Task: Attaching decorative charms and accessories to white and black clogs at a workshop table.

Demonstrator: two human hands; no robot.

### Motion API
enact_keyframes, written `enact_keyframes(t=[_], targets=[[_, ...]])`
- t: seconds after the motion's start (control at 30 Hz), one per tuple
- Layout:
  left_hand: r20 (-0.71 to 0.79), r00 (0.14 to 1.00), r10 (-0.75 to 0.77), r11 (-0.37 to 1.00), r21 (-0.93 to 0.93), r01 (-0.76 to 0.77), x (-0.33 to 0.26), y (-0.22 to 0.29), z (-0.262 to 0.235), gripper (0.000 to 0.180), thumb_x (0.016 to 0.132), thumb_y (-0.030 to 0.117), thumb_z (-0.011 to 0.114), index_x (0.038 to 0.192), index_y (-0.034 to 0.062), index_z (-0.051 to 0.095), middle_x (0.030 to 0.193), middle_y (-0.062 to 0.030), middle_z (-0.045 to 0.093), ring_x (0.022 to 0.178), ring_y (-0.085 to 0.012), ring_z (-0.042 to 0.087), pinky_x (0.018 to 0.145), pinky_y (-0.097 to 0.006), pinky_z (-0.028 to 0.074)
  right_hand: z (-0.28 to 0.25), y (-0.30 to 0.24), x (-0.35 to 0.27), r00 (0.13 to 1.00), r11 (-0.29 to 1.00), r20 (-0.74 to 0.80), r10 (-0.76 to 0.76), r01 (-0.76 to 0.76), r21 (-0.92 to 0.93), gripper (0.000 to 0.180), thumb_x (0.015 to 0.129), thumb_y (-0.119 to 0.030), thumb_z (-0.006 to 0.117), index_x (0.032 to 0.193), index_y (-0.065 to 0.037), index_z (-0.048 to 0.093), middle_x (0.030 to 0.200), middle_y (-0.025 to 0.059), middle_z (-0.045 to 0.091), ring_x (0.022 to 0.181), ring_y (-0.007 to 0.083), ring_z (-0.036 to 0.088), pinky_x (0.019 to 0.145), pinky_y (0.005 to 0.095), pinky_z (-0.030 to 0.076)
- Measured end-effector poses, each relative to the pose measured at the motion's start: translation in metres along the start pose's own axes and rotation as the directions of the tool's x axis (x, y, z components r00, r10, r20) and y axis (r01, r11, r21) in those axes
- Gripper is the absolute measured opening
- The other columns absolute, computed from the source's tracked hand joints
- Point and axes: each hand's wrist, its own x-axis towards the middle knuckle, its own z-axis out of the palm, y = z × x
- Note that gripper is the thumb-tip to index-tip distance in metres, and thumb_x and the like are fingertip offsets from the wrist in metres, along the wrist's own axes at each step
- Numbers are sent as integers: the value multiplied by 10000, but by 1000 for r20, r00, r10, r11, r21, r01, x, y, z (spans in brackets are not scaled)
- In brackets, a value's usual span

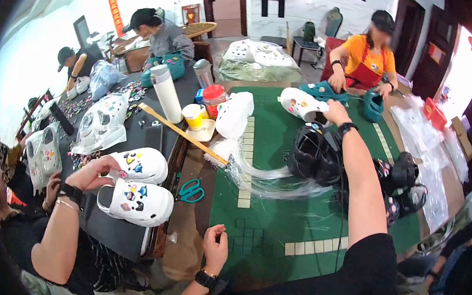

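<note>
Green-topped counter [284,199] with pale tile strips, next to a dark counter [115,234] on its left; busy workroom, pale marble-look back wall, dark doors at right. Right hand [336,112] reaches out to the counter's far edge, fingers closed on a white clog [302,104]. The clog lies on its side, long axis running left-right along the far edge, opening toward the wearer; which end is the toe I cannot tell. Left hand [215,249] rests at the near left edge, fingers curled narrow, pinching something too small to tell. In the reach path: a heap of black clogs [317,155] under the right forearm, more black ones toward the right edge. Clear plastic wrap [260,179] spreads mid-counter. Teal scissors [190,190] and a long wooden ruler [182,134] lie by the left edge. A person in an orange top [367,54] works teal clogs at the far edge. Another person's hand [96,172] touches two white charm-covered clogs [136,188] on the dark counter.
</note>
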Motion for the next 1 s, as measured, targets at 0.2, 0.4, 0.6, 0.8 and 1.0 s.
enact_keyframes(t=[0.2,0.4,0.6,0.8,1.0], targets=[[1,1000,14,998,54,-14,-1,-3,-2,154,851,-11,619,1004,0,626,941,-111,639,880,-240,634,791,-344,507,38,32,-1,993,999,108,-41,39,25,755,709,-354,760,1328,-46,456,1185,294,580,1122,452,569,959,481,476],[-13,999,45,997,57,-45,2,5,-1,185,811,-42,629,993,-8,632,921,-125,650,875,-259,643,794,-350,507,41,20,-1,998,997,-3,70,-70,22,683,718,-355,766,1220,-1,468,1151,284,546,1018,450,601,887,479,510],[-9,999,35,994,102,-34,4,11,0,178,806,-44,623,978,-1,634,904,-122,650,849,-253,645,782,-349,508,55,17,3,990,993,-85,115,-116,-3,444,834,-177,647,1174,15,436,1088,309,573,963,478,614,846,506,519],[-18,999,43,989,145,-40,1,10,-2,167,804,-41,626,965,3,637,898,-114,649,833,-252,641,771,-343,509,74,23,12,975,986,-169,146,-130,104,255,874,-95,491,1081,53,484,972,345,636,944,500,623,835,548,499],[14,999,37,991,125,-38,3,14,1,164,805,-39,622,964,-2,639,904,-122,653,853,-273,637,779,-361,498,57,64,24,893,994,-442,87,-47,101,283,859,-98,483,1069,41,611,1031,284,660,983,455,628,866,498,496]])
